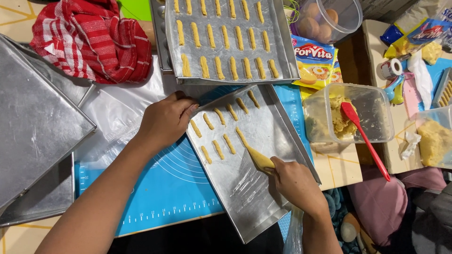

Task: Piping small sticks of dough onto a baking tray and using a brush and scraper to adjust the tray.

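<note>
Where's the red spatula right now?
In the head view, the red spatula is right of the baking tray, its blade in the clear dough tub, handle sticking out toward the person.

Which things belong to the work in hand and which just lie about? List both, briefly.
In use:
left hand steadying the near baking tray
right hand with the yellow scraper
dough sticks on that tray

Lying about:
filled far tray
red checked cloth
tub of dough with red spatula
tub of eggs
empty trays at left
</note>
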